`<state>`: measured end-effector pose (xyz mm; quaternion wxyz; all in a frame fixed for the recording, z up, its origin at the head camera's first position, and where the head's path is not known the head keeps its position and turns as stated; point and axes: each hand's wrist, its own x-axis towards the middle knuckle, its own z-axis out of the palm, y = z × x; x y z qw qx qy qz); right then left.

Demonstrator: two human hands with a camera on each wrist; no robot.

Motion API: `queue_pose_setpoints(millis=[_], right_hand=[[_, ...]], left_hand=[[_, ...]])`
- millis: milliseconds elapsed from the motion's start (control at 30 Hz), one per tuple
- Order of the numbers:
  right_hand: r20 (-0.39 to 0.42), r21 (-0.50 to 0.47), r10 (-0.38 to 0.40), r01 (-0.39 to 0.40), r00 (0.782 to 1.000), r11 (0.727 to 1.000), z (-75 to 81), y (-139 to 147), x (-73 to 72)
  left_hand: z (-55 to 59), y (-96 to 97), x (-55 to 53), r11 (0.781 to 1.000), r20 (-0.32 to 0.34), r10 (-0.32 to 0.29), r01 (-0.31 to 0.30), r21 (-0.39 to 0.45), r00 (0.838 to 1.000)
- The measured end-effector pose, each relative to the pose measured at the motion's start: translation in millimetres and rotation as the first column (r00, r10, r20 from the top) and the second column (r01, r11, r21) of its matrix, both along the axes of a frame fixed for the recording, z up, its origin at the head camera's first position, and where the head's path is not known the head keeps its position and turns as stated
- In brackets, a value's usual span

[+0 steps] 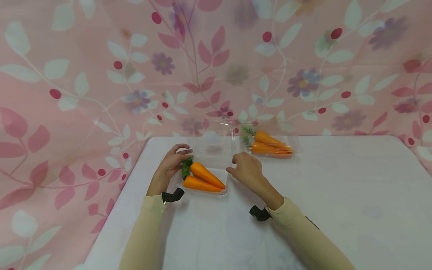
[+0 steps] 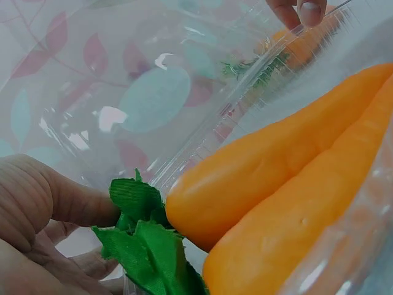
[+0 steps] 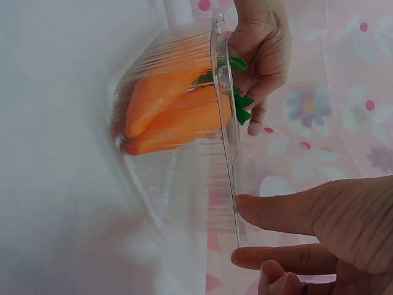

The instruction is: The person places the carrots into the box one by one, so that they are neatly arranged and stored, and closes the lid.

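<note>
Two orange toy-like carrots [image 1: 206, 175] with green cloth-like leaves [image 2: 150, 246] lie in a clear plastic clamshell box [image 1: 225, 192]. Its transparent lid [image 1: 210, 138] stands raised behind them. My left hand [image 1: 170, 162] is at the box's left end, its thumb against the leaves and its other fingers loosely spread beside the wall. From the right, my right hand [image 1: 248, 170] pinches the box's clear rim [image 3: 230, 153] between thumb and index finger. Some leaf tips poke past the rim in the right wrist view.
Behind my right hand, a second clear pack holds orange carrots [image 1: 270, 144] with feathery green tops. A white cloth covers the table [image 1: 320, 210]. Beyond its back edge hangs a pink floral curtain [image 1: 216, 67].
</note>
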<state>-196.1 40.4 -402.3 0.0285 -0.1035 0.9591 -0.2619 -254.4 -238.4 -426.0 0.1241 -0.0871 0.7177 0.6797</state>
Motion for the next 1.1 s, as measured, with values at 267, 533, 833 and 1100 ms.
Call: queue_pose_setpoints(millis=[267, 533, 833, 1100], right_hand=[[-0.012, -0.036, -0.015, 0.014, 1.000, 0.999, 5.5, 13.9, -2.1], [-0.267, -0.270, -0.120, 0.045, 0.956, 0.962, 27.7, 17.6, -4.5], [-0.420, -0.350, -0.135, -0.023, 0.897, 0.936, 43.9, 9.1, -19.4], [-0.421, -0.387, -0.143, -0.035, 0.896, 0.922, 47.5, 6.0, -16.4]], left_hand=[[1.1, -2.6, 2.4, 0.999, -0.042, 0.032, -0.031, 0.007, 0.999], [-2.5, -6.1, 2.9, 0.997, -0.076, 0.031, -0.025, 0.070, 0.997], [-6.6, -5.1, 4.0, 0.995, -0.088, 0.029, -0.021, 0.094, 0.996], [-7.7, -6.6, 5.4, 0.998, -0.081, 0.038, -0.034, 0.052, 0.996]])
